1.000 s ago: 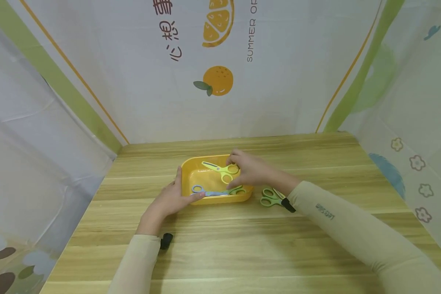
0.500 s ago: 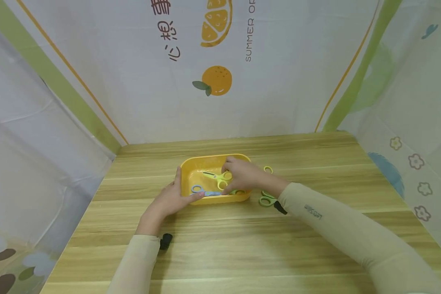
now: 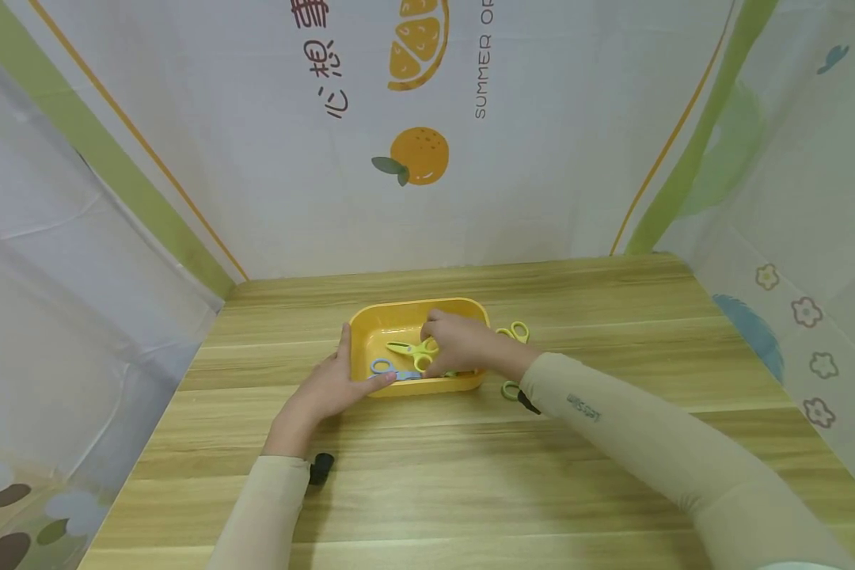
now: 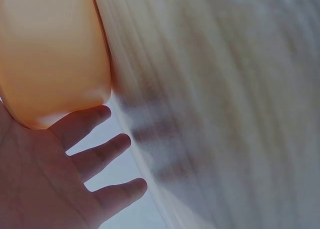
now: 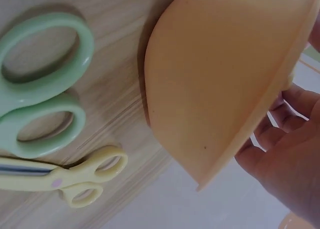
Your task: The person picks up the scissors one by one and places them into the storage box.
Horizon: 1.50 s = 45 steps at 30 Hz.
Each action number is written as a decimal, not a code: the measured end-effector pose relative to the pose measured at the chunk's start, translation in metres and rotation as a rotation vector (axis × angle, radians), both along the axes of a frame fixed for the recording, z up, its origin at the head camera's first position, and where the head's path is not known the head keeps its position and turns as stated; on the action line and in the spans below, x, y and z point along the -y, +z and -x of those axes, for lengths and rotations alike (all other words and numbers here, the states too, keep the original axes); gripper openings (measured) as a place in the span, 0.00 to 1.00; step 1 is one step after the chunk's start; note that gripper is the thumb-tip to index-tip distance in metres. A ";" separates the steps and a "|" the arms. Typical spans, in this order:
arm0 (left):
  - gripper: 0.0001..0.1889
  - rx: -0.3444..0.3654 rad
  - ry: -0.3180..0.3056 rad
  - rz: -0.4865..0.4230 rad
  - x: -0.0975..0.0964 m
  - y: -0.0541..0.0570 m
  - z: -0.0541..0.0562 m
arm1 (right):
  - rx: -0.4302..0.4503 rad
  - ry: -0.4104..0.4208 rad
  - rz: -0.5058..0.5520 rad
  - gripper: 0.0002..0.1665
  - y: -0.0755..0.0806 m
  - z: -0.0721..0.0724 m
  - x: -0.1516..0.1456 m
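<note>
A yellow tray (image 3: 427, 386) stands on the wooden table. My left hand (image 3: 331, 385) lies against its left end, with the thumb along the front rim. In the left wrist view, straight, spread fingers (image 4: 102, 156) show beside the tray's wall. Reaching inside, my right hand (image 3: 459, 340) holds yellow scissors (image 3: 406, 348) by the handles, blades pointing left. Blue scissors (image 3: 406, 375) lie along the tray's front side, partly behind my left thumb. In the right wrist view, the tray's wall hides the right fingertips and most of the held scissors.
Right of the tray lie scissors with green handles (image 5: 30, 94) and another pair of yellow scissors (image 5: 55, 181), both partly hidden by my right arm in the head view. Printed curtains (image 3: 527, 198) hang behind the table (image 3: 427, 491) and at its sides.
My right hand has moved left and down into the tray with the yellow scissors. Its arm has uncovered the yellow scissors on the table. My left hand stays put.
</note>
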<state>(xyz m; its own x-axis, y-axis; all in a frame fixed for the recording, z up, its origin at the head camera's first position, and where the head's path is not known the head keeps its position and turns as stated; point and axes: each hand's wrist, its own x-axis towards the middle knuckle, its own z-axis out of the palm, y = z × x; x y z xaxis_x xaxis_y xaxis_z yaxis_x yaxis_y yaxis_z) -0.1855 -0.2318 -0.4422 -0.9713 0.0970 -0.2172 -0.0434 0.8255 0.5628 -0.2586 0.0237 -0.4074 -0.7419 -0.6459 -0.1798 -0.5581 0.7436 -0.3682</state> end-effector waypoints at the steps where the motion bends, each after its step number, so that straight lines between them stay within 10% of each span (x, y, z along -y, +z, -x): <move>1: 0.75 0.000 0.001 -0.001 0.000 0.000 0.000 | -0.006 -0.004 -0.003 0.42 0.000 0.000 0.002; 23: 0.75 0.002 -0.002 -0.020 0.000 -0.002 0.001 | -0.175 -0.096 -0.134 0.50 -0.010 -0.011 0.031; 45: 0.75 0.016 -0.013 -0.020 0.000 0.000 0.002 | -0.098 -0.065 0.062 0.48 0.043 -0.003 0.006</move>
<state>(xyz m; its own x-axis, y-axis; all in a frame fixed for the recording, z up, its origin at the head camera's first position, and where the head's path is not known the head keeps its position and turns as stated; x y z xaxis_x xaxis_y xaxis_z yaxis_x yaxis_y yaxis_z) -0.1878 -0.2314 -0.4426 -0.9664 0.1136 -0.2304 -0.0422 0.8146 0.5785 -0.2552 0.0179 -0.3648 -0.7948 -0.6033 -0.0657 -0.5448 0.7570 -0.3607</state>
